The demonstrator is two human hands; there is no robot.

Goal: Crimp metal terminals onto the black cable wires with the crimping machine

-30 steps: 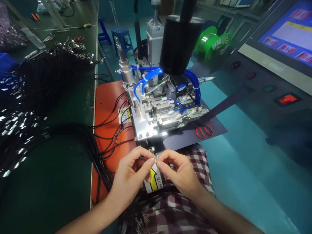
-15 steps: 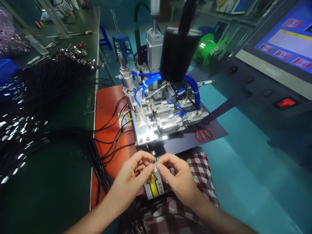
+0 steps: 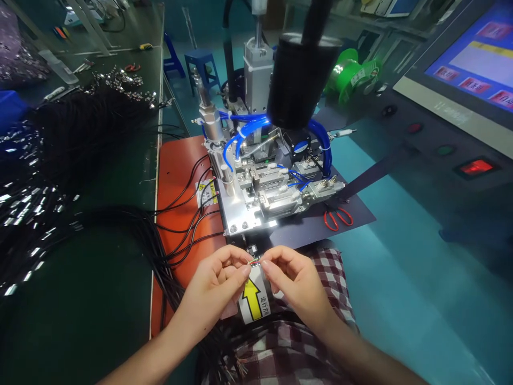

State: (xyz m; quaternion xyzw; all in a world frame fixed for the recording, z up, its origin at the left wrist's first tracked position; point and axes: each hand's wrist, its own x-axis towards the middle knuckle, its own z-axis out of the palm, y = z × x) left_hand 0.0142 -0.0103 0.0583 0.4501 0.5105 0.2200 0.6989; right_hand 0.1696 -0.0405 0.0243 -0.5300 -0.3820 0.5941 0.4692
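Observation:
Thin coloured wires (image 3: 255, 262) run between my two hands, just in front of the metal machine (image 3: 264, 187). My left hand (image 3: 222, 278) pinches their left side between thumb and forefinger. On the right side, the thumb and forefinger of my right hand (image 3: 294, 278) are pinched at the wires' other end. Below the fingertips lies a white label with a yellow arrow (image 3: 252, 299). Black cables (image 3: 160, 267) pass to the left of my left hand, and stripped cable ends (image 3: 240, 368) rest near my lap.
An orange mat (image 3: 180, 187) lies left of the machine. Red-handled scissors (image 3: 337, 218) sit on the dark plate at right. A control panel with a screen (image 3: 476, 69) stands at the upper right, and a green spool (image 3: 347, 75) behind. Piled cables (image 3: 92, 123) cover the left table.
My fingertips have moved slightly apart and up, and more of the coloured wires shows between them. The view has shifted a little.

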